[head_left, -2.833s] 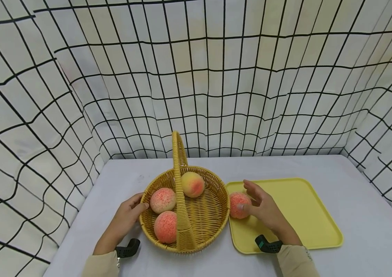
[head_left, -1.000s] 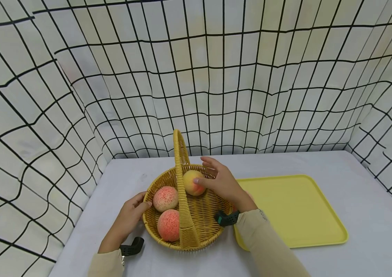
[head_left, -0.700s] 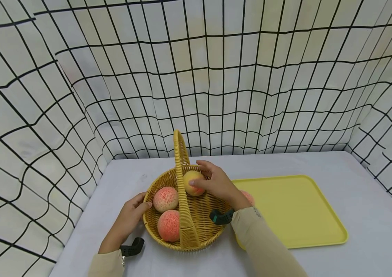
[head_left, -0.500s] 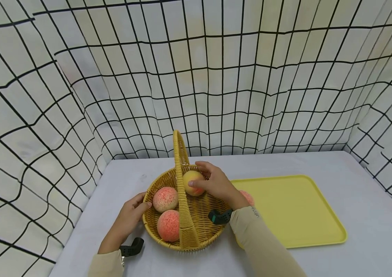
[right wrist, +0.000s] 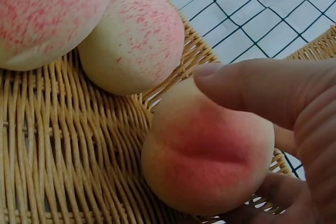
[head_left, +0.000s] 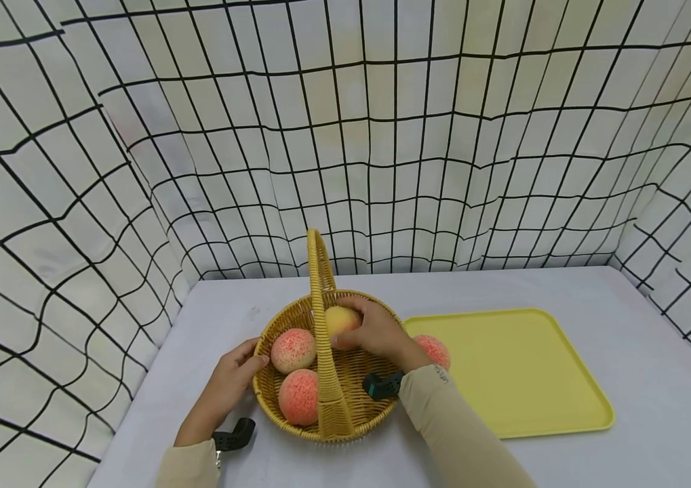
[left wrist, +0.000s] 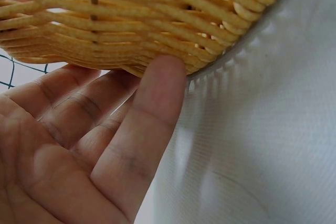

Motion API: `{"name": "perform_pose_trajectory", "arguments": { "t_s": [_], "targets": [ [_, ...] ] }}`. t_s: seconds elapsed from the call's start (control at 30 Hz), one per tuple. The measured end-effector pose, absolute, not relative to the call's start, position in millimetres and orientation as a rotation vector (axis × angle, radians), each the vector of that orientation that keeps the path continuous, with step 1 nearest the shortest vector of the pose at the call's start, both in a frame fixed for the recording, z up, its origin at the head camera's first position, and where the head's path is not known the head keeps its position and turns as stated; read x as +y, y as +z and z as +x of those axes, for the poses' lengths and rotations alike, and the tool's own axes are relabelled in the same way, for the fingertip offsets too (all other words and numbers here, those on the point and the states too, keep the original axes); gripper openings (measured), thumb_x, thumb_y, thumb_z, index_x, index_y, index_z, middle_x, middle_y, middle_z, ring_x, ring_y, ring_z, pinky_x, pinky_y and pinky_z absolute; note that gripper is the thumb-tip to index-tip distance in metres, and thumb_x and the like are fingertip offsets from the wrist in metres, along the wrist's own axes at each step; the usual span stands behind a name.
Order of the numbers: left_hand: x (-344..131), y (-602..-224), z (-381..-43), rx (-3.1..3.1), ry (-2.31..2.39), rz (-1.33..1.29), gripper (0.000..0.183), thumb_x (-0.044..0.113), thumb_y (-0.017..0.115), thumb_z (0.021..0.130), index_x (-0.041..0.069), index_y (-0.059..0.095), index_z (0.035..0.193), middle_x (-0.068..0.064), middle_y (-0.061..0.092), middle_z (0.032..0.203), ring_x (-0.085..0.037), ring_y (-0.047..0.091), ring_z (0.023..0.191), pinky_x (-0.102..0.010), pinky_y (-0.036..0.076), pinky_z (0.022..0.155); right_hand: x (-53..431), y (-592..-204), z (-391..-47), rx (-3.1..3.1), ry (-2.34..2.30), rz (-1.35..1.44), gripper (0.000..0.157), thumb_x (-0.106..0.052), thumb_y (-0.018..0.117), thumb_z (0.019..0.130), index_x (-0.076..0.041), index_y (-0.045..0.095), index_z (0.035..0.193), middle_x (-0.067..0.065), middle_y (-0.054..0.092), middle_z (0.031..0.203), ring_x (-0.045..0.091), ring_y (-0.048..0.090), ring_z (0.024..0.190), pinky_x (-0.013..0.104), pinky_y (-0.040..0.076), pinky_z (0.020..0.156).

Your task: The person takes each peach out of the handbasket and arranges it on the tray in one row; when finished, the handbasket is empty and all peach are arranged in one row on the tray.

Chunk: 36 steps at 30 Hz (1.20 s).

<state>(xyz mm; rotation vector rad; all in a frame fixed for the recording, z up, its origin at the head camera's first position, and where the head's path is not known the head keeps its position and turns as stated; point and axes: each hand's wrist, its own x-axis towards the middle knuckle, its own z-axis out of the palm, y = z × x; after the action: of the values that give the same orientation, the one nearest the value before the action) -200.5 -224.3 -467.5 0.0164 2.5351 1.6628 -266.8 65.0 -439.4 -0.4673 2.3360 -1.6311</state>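
A yellow wicker basket (head_left: pixel 354 369) with a tall handle stands in the middle of the table. My left hand (head_left: pixel 226 379) grips its left rim; the left wrist view has the thumb (left wrist: pixel 163 87) against the weave. Inside, beyond the handle, my right hand (head_left: pixel 382 332) holds a yellow peach with a red blush (head_left: pixel 340 320). The right wrist view puts the thumb (right wrist: pixel 247 85) on top of that peach and other fingers at its far side, partly hidden. A pale speckled peach (head_left: pixel 293 350) and a redder peach (head_left: pixel 300 397) lie in the basket's left half.
Right of the basket lies a yellow tray (head_left: pixel 522 373), with another pink peach (head_left: pixel 433 351) at its left edge, partly covered by my right forearm. White cloth with a black grid (head_left: pixel 382 169) walls off the back and sides of the white table (head_left: pixel 247 468).
My right hand has left the pink peach by the tray, reached over into the basket, and curled round the yellow peach, dipping lower onto it. My left hand stays on the rim.
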Motion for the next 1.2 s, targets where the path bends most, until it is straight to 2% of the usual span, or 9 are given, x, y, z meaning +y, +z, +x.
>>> {"name": "perform_pose_trajectory", "arguments": {
  "t_s": [0.37,0.6,0.93,1.2],
  "targets": [
    [-224.4,-467.3,-200.3,2.543,1.65,0.008,0.049,0.021,0.052,0.105,0.001,0.052,0.15,-0.022,0.059,0.145,-0.024,0.07,0.11,-0.025,0.058,0.079,62.9,-443.6,-269.5,2.386,-1.494,-0.483,0.077,-0.015,0.088,0.083,-0.011,0.053,0.151,0.009,0.064,0.13,0.021,0.062,0.1,0.039,0.054,0.086],
    [-224.1,-467.9,-200.4,2.537,1.66,0.013,0.049,0.021,0.052,0.105,0.001,0.052,0.15,-0.023,0.059,0.145,-0.025,0.07,0.111,-0.025,0.058,0.079,63.8,-442.1,-267.1,2.387,-1.484,-0.484,0.073,-0.017,0.086,0.084,-0.013,0.055,0.15,0.007,0.064,0.126,0.021,0.063,0.096,0.038,0.055,0.081],
    [-224.4,-469.0,-201.4,2.535,1.663,0.019,0.05,0.02,0.052,0.105,0.001,0.051,0.151,-0.022,0.058,0.146,-0.026,0.069,0.114,-0.025,0.058,0.08,63.4,-440.9,-264.6,2.429,-1.438,-0.498,0.063,-0.021,0.079,0.086,-0.012,0.06,0.145,0.007,0.065,0.122,0.02,0.062,0.092,0.036,0.054,0.078],
    [-224.3,-468.2,-200.8,2.541,1.654,0.022,0.05,0.02,0.052,0.105,0.001,0.05,0.151,-0.022,0.057,0.147,-0.027,0.068,0.115,-0.025,0.058,0.08,63.0,-439.8,-263.7,2.439,-1.436,-0.499,0.064,-0.022,0.075,0.087,-0.012,0.058,0.147,0.009,0.065,0.126,0.02,0.062,0.093,0.036,0.054,0.08]
  ]
}}
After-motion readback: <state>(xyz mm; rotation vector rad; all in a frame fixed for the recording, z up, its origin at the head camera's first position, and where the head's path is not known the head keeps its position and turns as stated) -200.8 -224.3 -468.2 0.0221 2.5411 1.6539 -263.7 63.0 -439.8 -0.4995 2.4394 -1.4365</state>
